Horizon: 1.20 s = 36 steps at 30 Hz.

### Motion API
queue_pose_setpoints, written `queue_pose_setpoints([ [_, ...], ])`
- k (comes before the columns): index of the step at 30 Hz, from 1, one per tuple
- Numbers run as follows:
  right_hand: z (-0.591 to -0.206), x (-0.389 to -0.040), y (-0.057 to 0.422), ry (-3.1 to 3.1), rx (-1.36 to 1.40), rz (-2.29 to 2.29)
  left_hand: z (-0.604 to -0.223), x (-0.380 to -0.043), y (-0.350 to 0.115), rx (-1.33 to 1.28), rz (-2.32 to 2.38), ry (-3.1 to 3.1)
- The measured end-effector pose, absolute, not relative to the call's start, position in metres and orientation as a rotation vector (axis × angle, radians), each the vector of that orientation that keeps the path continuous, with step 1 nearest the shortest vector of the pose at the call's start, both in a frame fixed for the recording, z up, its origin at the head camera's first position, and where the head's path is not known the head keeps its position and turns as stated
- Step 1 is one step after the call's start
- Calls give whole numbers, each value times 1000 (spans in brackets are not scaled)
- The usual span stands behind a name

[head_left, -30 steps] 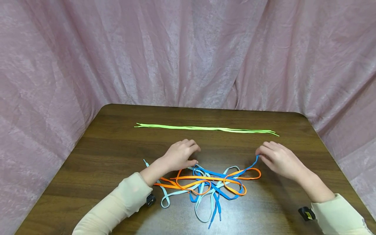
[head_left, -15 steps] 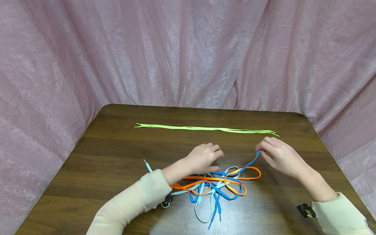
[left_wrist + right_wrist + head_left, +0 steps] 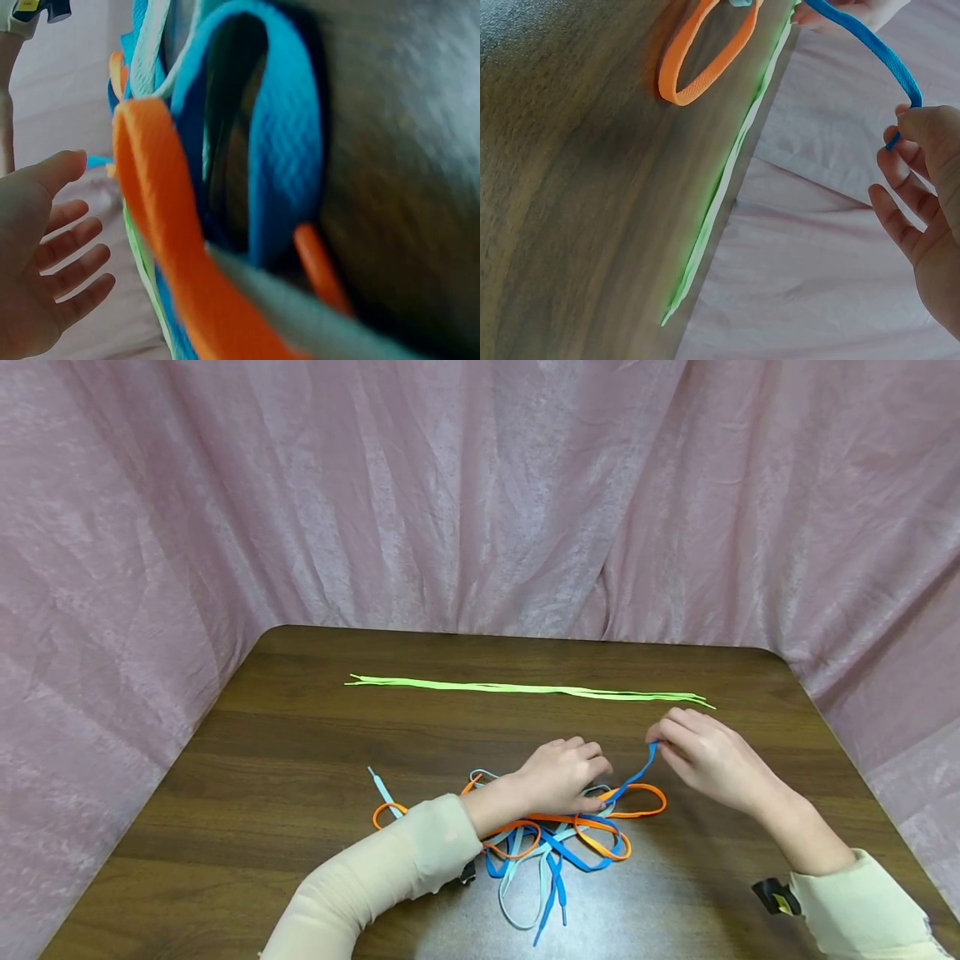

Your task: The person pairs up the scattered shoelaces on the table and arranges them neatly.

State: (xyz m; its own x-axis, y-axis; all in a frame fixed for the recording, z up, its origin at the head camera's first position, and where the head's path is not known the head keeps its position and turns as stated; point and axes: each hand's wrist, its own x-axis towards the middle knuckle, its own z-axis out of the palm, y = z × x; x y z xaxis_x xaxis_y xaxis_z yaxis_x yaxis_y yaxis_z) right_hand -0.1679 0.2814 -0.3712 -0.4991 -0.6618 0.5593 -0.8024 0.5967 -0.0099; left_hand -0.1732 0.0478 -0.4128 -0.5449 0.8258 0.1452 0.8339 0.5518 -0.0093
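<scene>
Blue lace [image 3: 880, 49] rises from the orange lace [image 3: 161, 184] and pale-blue lace [image 3: 150, 56] tangled on a wooden table [image 3: 225, 818], pinched between thumb and fingers of a person's right hand [image 3: 708, 756]. Above them, the left hand [image 3: 558, 777] opens loosely, holding nothing. Lime-green laces [image 3: 517, 688] lie straight beyond.

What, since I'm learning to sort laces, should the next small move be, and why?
Perhaps pinch the blue lace lower down with the left hand, which looks free: the right hand grips the lace's raised end, and orange lace crosses its lower part.
</scene>
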Motion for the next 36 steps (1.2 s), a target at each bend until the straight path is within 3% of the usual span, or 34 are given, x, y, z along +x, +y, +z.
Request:
queue_pose_setpoints([
  [22,-385,-167,296,-2337,1121,373,-423,-164,65,-1445,-185,-2681],
  [36,-399,-166,312,-2404,1074,287,-402,-152,49,-1431,-308,-2614],
])
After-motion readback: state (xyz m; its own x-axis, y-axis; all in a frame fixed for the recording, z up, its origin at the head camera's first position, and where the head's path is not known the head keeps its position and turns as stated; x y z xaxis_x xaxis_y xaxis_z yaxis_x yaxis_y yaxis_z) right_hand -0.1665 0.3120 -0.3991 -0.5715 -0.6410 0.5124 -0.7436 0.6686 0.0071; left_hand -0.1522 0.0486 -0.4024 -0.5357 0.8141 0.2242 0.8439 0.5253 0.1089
